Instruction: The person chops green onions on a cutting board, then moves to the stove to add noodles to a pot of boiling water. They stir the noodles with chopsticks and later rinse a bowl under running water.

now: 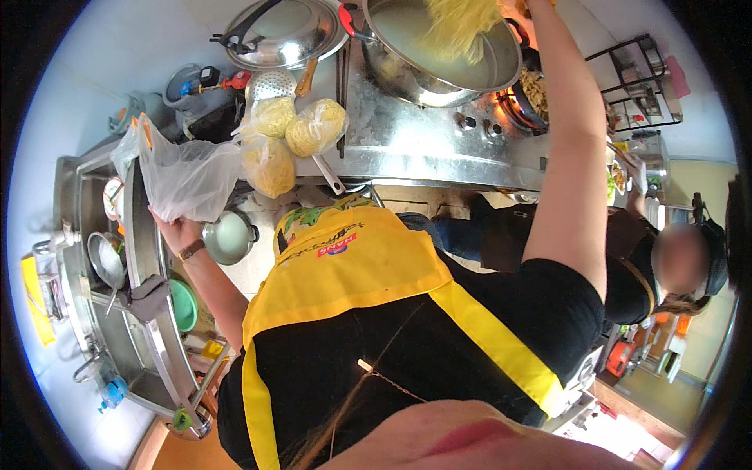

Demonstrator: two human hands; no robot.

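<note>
At the left, my left hand [179,235] grips a thin clear plastic bag [194,176] by the counter's edge. Beside that bag lie several bundles of yellow noodles [267,164] in clear plastic. My right arm reaches up to the top edge of the picture, where only part of my right hand [537,4] shows; its fingers are cut off. Loose yellow noodles [464,26] hang over and into a large steel pot [411,76] of cloudy liquid, just left of that hand. Whether the hand holds them cannot be told.
Flames burn around a pan of food [531,97] right of the pot. A domed steel lid [282,35], a perforated ladle [273,85] and long chopsticks [342,100] lie to its left. A sink [138,205] is at left. A co-worker [623,258] stands at right, handling food.
</note>
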